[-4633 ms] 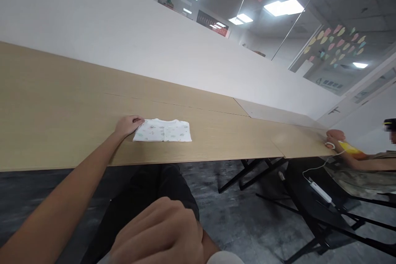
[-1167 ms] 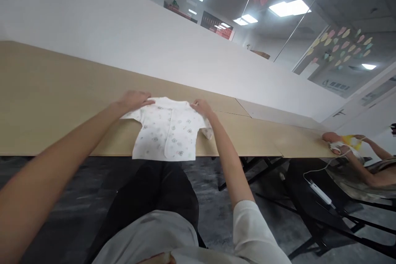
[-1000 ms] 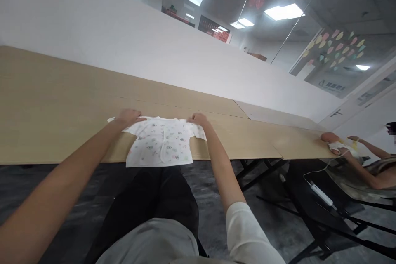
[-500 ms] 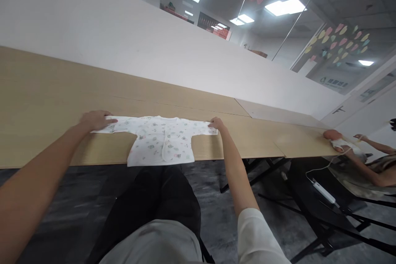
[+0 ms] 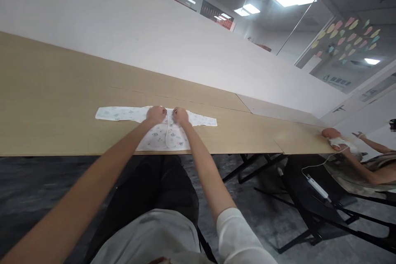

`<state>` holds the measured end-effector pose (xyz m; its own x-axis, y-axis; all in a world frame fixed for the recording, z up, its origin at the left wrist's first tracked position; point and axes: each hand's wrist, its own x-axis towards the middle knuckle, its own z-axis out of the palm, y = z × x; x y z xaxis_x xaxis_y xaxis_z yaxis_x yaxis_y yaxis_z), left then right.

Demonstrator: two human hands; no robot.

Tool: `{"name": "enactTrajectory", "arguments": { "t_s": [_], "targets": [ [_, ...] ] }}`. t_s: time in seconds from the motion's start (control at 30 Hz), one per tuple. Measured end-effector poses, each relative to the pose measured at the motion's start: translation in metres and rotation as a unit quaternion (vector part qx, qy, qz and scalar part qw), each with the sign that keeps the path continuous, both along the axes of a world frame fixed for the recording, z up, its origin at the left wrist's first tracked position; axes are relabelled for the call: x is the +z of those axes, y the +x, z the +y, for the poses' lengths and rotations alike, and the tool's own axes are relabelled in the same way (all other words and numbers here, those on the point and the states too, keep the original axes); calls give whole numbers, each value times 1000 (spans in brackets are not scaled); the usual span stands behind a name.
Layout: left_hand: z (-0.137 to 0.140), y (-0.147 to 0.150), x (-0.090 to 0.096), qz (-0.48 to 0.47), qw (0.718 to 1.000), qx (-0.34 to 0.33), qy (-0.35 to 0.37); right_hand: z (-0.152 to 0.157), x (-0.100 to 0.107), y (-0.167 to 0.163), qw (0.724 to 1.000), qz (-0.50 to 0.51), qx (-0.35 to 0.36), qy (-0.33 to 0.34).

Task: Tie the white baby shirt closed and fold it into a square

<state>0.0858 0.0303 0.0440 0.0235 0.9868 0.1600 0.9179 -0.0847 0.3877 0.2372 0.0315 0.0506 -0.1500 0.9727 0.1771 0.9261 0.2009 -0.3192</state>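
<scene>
A small white baby shirt [image 5: 159,135] with a scattered print lies front up on the table, both sleeves stretched out sideways. My left hand [image 5: 156,114] is closed at the left of the neckline, its fingertips curled at the cloth near the front opening. Just beside it, my right hand [image 5: 180,115] is closed in the same way on the right of the neckline. A narrow gap parts the two hands. The lower hem lies close to the table's front edge. My forearms cover parts of the shirt's sides.
The long wooden table [image 5: 62,90] runs along a white wall [image 5: 123,37]. At the far right, another person's hands [image 5: 344,149] are by a doll [image 5: 331,133] in white cloth. A black folding chair [image 5: 309,189] bears a white power strip [image 5: 318,187] with a cable.
Both hands have left the sleeve ends and come inward to the neckline. The shirt has shifted away from me, so its hem no longer hangs past the table edge.
</scene>
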Motion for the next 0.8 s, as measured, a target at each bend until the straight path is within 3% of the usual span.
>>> {"name": "enactTrajectory", "arguments": {
  "t_s": [0.1, 0.2, 0.53, 0.8],
  "targets": [
    [-3, 26, -14, 23, 999, 31, -5, 4, -22, -26, 998, 57, -4, 10],
    [-4, 26, -25, 15, 998, 42, 42, 5, -33, -27, 995, 89, -27, 31],
    [2, 18, -35, -64, 996, 10, 62, 10, -43, -20, 982, 179, -35, 55],
    [2, 20, -38, -45, 997, 24, 63, 10, -47, -16, 972, 226, 5, 66]
  ]
}}
